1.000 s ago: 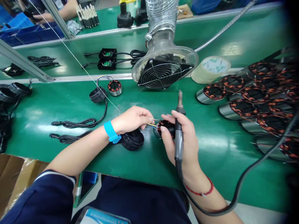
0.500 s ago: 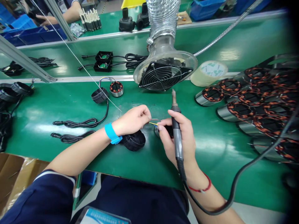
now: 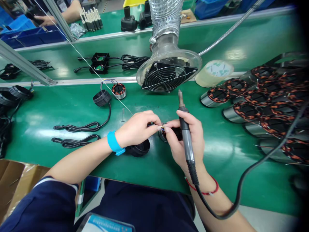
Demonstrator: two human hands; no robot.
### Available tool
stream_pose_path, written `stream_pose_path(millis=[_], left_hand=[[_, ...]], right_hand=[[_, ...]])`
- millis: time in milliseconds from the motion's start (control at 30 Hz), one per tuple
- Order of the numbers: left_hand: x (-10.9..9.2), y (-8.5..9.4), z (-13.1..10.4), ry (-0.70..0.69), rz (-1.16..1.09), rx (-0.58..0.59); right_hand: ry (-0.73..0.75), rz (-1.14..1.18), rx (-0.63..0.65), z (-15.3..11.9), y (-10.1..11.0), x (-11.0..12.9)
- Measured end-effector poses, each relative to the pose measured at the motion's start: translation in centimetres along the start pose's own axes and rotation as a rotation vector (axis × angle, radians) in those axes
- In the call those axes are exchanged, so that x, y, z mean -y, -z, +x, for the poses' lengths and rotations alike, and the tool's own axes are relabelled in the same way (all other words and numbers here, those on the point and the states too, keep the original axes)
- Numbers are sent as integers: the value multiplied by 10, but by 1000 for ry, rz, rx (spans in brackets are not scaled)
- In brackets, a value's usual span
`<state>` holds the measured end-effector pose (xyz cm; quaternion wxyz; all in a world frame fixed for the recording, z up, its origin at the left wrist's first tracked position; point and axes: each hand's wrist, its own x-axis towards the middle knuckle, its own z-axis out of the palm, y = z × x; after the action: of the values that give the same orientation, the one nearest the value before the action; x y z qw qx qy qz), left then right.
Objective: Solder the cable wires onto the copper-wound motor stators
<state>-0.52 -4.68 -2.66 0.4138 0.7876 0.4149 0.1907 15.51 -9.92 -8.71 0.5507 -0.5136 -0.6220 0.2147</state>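
Thin coloured wires run between the fingertips of both hands, low over the green bench. My left hand, with a blue wristband, pinches the wires from the left. My right hand has a soldering iron lying across it, tip pointing up and away, while its thumb and index finger pinch at the wires. Partly hidden behind the right fingers is a wound stator. Under my left wrist sits a round black housing. The exact ends of the wires are hidden by the fingertips.
A fume extractor hangs just beyond the hands. Many stators crowd the right side, near a tape roll. Coiled black cables lie left. A solder strand slants down toward my left hand. Another person's arm shows at top left.
My left hand has moved slightly right, and its fingertips now nearly meet those of my right hand at the wires. The soldering iron has tilted a little.
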Motion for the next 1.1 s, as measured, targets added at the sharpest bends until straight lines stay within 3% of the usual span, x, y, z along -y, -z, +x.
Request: stream_pose_path(millis=[167,300,533,833,1100], left_hand=[[2,-2,4,144,17,-15],[1,-2,6,181,2,-1],[4,0,10,203,-28,0],[3,-3,11,230,-31,30],[3,-4,11,250,-63,19]], right_hand=[[-7,-121,95,-2,10,-5],[37,-196,170,2,13,-7],[-4,-216,76,3,8,-6],[153,-142,-149,-35,36,13],[90,-166,-213,-62,40,4]])
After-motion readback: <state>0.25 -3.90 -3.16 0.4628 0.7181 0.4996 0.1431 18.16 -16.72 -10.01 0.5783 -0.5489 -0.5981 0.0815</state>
